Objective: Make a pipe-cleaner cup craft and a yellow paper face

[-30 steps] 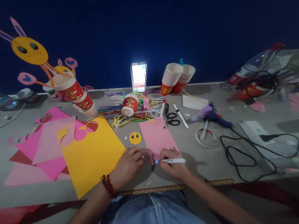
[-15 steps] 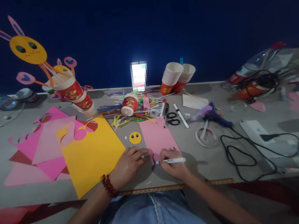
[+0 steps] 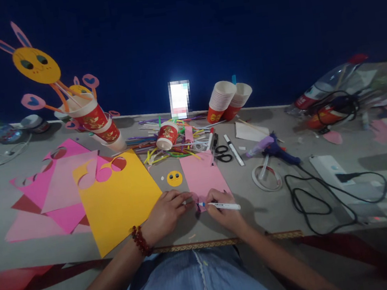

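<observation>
In the head view my right hand (image 3: 224,209) is closed round a white marker (image 3: 227,205), its blue tip pointing left. The tip is at a small pink paper piece (image 3: 195,196) with dark blue marks on it. My left hand (image 3: 164,213), with a dark red bead bracelet on the wrist, pinches the left edge of that piece; the fingers partly cover it. Beneath and beyond lies a pink paper sheet (image 3: 206,178). A small yellow disc (image 3: 174,179) with two eyes rests just beyond my left hand.
Yellow paper (image 3: 124,210) covers pink sheets at left. Behind are a yellow rabbit-face figure (image 3: 37,65) in a red cup, pipe cleaners (image 3: 153,159) and stacked cups (image 3: 221,101). Scissors (image 3: 222,153), another marker (image 3: 234,150), tape (image 3: 266,178), a glue gun (image 3: 279,151) and a corded power strip (image 3: 327,171) lie right.
The marker's tip has shifted slightly up and left over the small pink piece, and the marker is tilted more. My left hand has hardly moved.
</observation>
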`<state>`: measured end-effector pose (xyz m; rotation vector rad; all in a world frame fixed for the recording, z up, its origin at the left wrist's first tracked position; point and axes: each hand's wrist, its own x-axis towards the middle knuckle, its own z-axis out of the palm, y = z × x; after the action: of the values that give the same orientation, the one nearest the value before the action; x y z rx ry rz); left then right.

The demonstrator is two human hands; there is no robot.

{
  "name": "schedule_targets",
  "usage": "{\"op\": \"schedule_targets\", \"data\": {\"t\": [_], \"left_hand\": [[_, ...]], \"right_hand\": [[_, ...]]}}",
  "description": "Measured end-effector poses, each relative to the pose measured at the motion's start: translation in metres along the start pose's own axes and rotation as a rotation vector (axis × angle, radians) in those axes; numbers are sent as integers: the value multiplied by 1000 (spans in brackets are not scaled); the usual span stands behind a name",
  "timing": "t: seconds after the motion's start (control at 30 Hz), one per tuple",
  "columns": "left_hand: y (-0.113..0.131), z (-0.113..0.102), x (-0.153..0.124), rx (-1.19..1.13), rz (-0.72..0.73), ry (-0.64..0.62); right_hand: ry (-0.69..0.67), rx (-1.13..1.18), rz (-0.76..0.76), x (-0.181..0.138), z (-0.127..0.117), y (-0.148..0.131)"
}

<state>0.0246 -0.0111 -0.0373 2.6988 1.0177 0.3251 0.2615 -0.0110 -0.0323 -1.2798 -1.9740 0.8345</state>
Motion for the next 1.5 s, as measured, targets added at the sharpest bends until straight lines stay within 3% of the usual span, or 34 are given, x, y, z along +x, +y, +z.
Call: {"op": "schedule_targets", "data": {"t": [0.57,1.5], "left_hand": [[0,2,0,11,5,26],[0,0,0,-31,-2,17]], "right_hand": [[-16,-89,-19,1,1,2],[-33,-39,-59,0,-2,1]]}}
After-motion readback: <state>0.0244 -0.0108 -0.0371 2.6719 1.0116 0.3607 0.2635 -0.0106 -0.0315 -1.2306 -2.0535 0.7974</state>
